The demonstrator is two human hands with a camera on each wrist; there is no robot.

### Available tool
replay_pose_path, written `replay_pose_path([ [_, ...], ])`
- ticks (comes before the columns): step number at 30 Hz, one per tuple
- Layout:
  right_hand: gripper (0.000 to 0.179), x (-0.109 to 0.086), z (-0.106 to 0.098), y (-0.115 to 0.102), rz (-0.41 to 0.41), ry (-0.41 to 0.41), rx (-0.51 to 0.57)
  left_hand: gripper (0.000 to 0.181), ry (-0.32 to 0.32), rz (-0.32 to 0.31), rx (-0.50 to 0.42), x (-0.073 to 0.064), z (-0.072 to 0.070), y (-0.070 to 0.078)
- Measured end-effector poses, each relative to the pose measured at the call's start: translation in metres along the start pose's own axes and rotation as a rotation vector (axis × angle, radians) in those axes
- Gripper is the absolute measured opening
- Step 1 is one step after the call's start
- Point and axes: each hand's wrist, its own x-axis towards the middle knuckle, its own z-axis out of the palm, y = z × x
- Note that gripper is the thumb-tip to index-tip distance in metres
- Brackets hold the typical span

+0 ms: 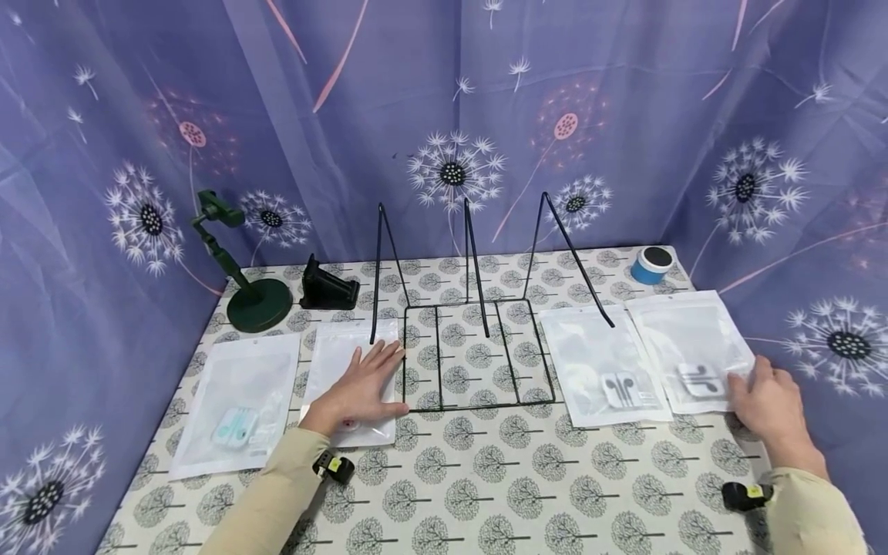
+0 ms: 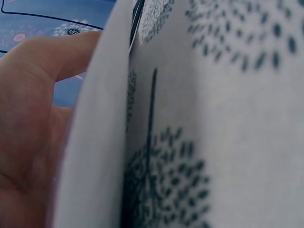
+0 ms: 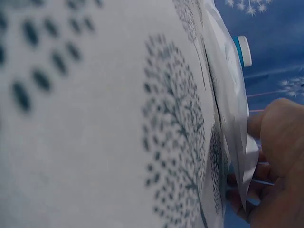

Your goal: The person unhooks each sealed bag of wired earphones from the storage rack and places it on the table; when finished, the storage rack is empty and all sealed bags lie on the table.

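My left hand (image 1: 364,389) lies with fingers spread over a white zip pouch (image 1: 347,339), beside the left end of a black wire rack (image 1: 479,406). The palm hides most of what that pouch contains. On the far right, my right hand (image 1: 773,405) pinches the lower right edge of another zip pouch (image 1: 683,324), which holds wired earphones (image 1: 701,380) in a case. In the right wrist view the pouch's edge (image 3: 237,137) stands up off the cloth between thumb and fingers. A neighbouring pouch (image 1: 583,347) with earphones (image 1: 620,389) lies just left of it.
At far left lies a pouch (image 1: 253,362) with a light-blue earphone case (image 1: 236,426). Behind stand a dark green stand (image 1: 260,304) and a black holder (image 1: 327,287). A blue jar (image 1: 650,266) sits back right. The rack's three upright hooks (image 1: 378,270) rise mid-table before a curtain.
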Motion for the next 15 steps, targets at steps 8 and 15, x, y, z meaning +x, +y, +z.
replay_pose_path([
  [8, 0.104, -0.001, 0.000, -0.012, 0.109, -0.206, -0.056, 0.106, -0.008, -0.010, 0.025, -0.001, 0.002, -0.002],
  [15, 0.100, 0.000, 0.002, -0.017, 0.056, -0.209, -0.090, 0.106, -0.009, -0.010, 0.038, -0.003, 0.001, -0.001],
])
